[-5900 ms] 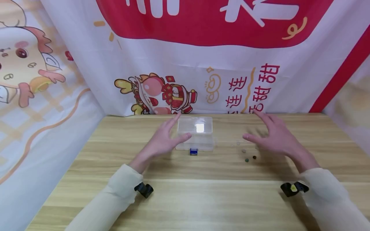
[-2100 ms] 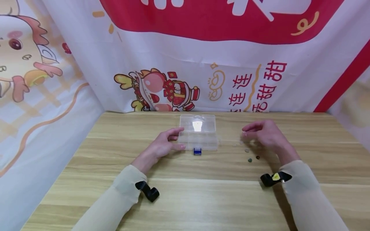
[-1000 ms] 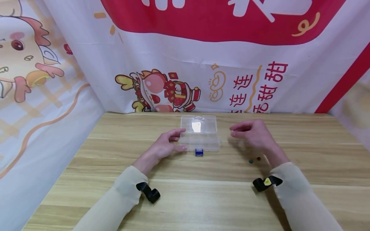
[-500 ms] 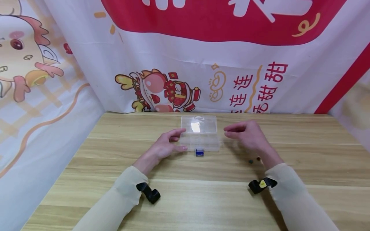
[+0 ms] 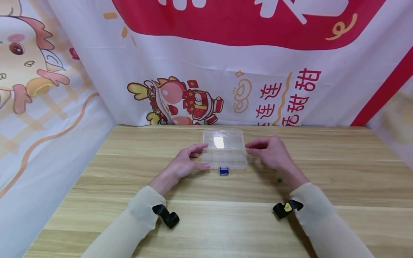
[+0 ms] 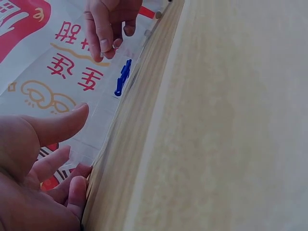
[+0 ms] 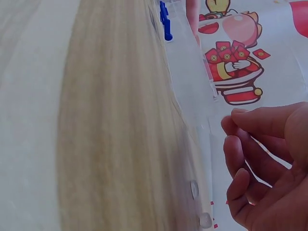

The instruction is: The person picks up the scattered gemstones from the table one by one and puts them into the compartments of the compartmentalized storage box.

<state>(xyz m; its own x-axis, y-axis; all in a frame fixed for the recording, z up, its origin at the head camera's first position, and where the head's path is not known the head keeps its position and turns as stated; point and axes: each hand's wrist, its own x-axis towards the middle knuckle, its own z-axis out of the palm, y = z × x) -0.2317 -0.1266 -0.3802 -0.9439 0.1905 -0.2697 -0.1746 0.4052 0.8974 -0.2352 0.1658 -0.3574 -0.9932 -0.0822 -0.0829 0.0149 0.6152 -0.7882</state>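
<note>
A clear plastic compartment box [image 5: 224, 163] with a blue latch [image 5: 224, 171] stands on the table, its lid [image 5: 223, 139] raised at the back. My left hand [image 5: 184, 163] holds the box's left end, thumb at the front corner and index finger farther back. At the right end, my right hand [image 5: 269, 152] has its thumb and index finger pinched together, close to the box edge. The small clear stone between those fingertips is mostly hidden. In the right wrist view, two clear stones [image 7: 194, 189] lie on the table near the right hand.
One dark green stone [image 5: 280, 180] lies on the wooden table [image 5: 206, 229] by the right wrist. A printed white and red cloth [image 5: 193, 57] hangs right behind the table's back edge, with more cloth at both sides.
The right hand picked up a small clear stone on the right and carried it left to the box's right end. The left hand moved in and took hold of the box's left end.
</note>
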